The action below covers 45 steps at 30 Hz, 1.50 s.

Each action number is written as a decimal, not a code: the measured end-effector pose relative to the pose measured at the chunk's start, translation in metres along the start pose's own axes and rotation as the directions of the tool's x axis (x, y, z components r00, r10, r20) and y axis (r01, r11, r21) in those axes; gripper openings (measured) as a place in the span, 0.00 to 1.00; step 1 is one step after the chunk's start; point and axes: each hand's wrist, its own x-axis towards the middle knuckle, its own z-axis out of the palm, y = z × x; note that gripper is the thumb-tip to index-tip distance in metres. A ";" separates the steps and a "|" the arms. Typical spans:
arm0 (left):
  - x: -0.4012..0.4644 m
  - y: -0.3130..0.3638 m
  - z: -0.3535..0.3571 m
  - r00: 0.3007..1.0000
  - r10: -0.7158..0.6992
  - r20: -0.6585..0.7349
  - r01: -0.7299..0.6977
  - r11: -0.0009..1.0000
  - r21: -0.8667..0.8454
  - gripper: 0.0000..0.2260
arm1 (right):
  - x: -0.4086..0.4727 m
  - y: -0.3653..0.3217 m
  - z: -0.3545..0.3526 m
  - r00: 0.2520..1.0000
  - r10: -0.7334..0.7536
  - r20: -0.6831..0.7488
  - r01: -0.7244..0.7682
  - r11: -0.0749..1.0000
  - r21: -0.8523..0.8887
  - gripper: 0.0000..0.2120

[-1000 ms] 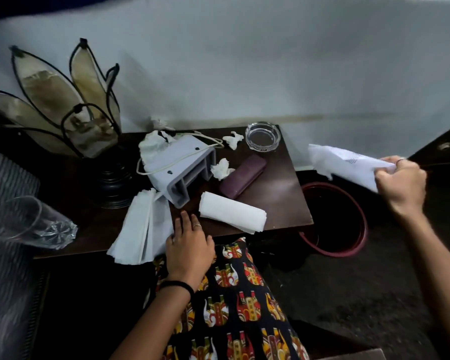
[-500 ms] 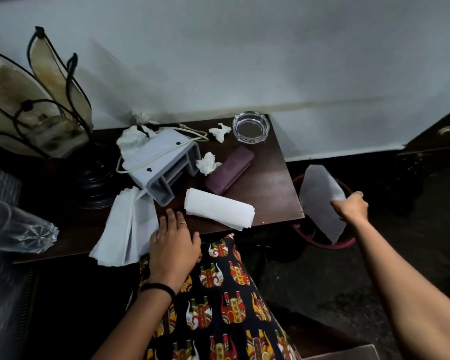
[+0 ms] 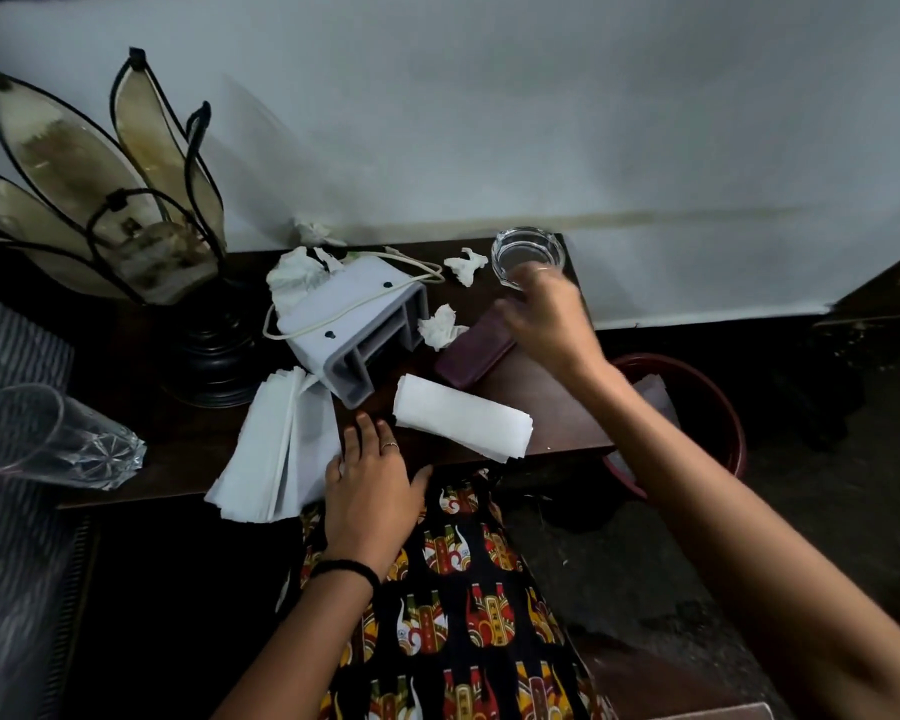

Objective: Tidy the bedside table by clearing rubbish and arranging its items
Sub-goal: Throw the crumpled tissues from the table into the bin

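Note:
The dark wooden bedside table (image 3: 546,397) holds crumpled tissues (image 3: 440,328) (image 3: 466,263) (image 3: 297,272), a folded white paper (image 3: 461,424), a stack of white papers (image 3: 276,449), a grey plastic holder (image 3: 357,330) with a cord, a maroon case (image 3: 471,353) and a glass ashtray (image 3: 526,249). My left hand (image 3: 372,485) lies flat on the table's front edge, touching the paper stack. My right hand (image 3: 544,314), blurred and with fingers apart, hovers empty over the maroon case, just below the ashtray. A sheet of paper (image 3: 655,392) lies in the red bin (image 3: 728,423).
A petal-shaped lamp (image 3: 126,200) on a dark base stands at the table's back left. A clear drinking glass (image 3: 48,439) lies on its side at the left. The bin sits on the floor right of the table. A patterned cloth (image 3: 453,589) covers my lap.
My right hand carried the paper sheet down to the red bin, released it, and has swung back left over the table near the ashtray. My left hand stayed put.

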 end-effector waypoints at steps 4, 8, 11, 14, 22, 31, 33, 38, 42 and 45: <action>-0.001 -0.003 0.001 0.999 0.034 -0.021 -0.035 0.999 -0.008 0.35 | 0.009 -0.045 0.038 0.973 0.033 0.230 0.012 0.981 -0.192 0.23; -0.001 -0.007 0.001 0.998 0.045 -0.038 -0.045 0.999 -0.005 0.34 | 0.014 -0.059 0.061 0.941 0.161 0.298 -0.014 0.897 -0.442 0.21; 0.001 -0.008 0.002 0.998 0.053 -0.039 -0.054 0.998 -0.022 0.33 | 0.012 -0.057 0.066 0.954 0.181 0.238 -0.046 0.875 -0.481 0.15; 0.004 -0.007 0.002 0.998 0.054 -0.033 -0.056 0.998 -0.042 0.34 | 0.011 -0.055 0.062 0.984 0.093 0.155 -0.017 0.902 -0.431 0.13; 0.004 -0.006 0.001 0.999 0.045 -0.028 -0.047 0.998 -0.051 0.34 | -0.002 -0.013 0.010 0.982 0.093 -0.162 -0.078 0.992 0.095 0.08; 0.004 0.000 0.001 1.000 0.017 -0.017 -0.017 1.000 -0.019 0.34 | -0.029 0.146 -0.048 0.701 0.687 -0.190 -0.675 0.725 0.134 0.11; 0.005 0.001 0.001 1.000 0.014 -0.017 -0.014 1.000 -0.009 0.34 | -0.044 0.163 -0.041 0.662 0.744 -0.090 -0.735 0.668 0.117 0.09; 0.006 0.002 0.001 1.000 0.013 -0.018 -0.013 1.000 0.011 0.34 | -0.067 0.192 -0.024 0.589 0.806 0.064 -0.807 0.582 0.095 0.13; 0.008 0.002 0.001 1.000 0.008 -0.015 -0.008 1.000 0.018 0.33 | -0.067 0.212 -0.022 0.598 0.787 0.152 -0.801 0.579 0.154 0.22; 0.008 0.002 0.000 1.000 0.004 -0.013 -0.004 1.000 0.029 0.33 | -0.059 0.209 -0.029 0.619 0.779 0.101 -0.782 0.601 0.165 0.21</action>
